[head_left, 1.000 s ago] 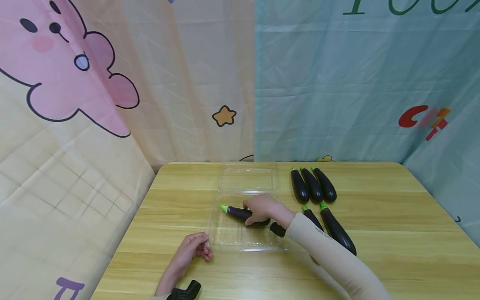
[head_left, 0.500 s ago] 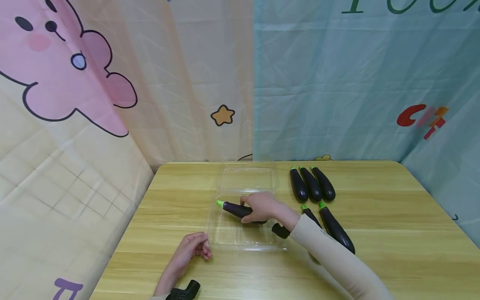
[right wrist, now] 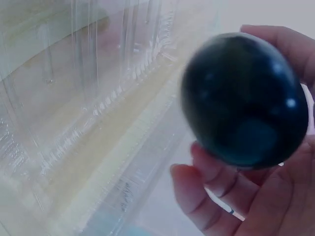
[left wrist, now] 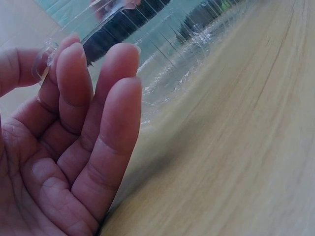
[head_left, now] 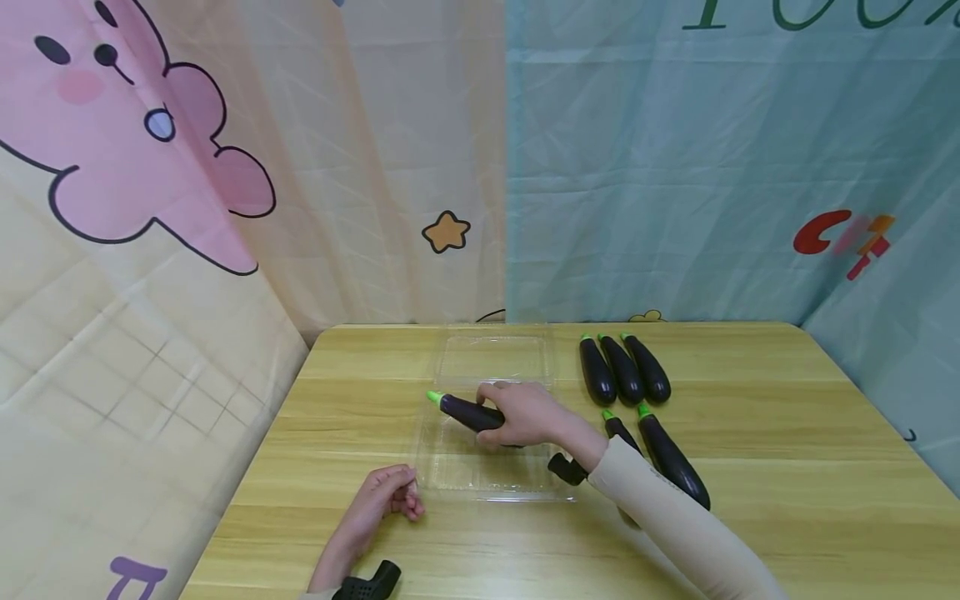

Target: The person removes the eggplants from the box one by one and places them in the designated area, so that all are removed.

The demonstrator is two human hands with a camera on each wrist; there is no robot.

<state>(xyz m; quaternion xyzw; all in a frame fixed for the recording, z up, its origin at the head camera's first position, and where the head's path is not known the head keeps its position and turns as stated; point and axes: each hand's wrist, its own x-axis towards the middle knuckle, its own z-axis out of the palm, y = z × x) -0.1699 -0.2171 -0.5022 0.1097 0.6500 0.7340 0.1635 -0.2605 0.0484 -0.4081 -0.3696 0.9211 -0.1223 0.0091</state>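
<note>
My right hand [head_left: 528, 415] grips a dark purple eggplant [head_left: 467, 412] from above, over the base of a clear plastic clamshell container [head_left: 487, 485]. The eggplant's green stem end points left. Its round bottom end fills much of the right wrist view, with fingers [right wrist: 189, 191] curled round it. At the container's front left corner is my left hand [head_left: 378, 504]. In the left wrist view, that hand's thumb and forefinger pinch a clear tab [left wrist: 47, 56] on the container's edge, and the other fingers are bent loosely.
The container's lid [head_left: 495, 358] lies open toward the back of the wooden table [head_left: 360, 375]. Three eggplants [head_left: 621, 369] lie side by side at the back right. Two more eggplants [head_left: 672, 458] lie nearer, one partly hidden by my right sleeve [head_left: 675, 517]. Patterned curtains [head_left: 375, 167] hang behind.
The eggplant in my right hand has moved up and slightly left over the container, its stem end tilting toward the back left. My left hand has stayed at the corner.
</note>
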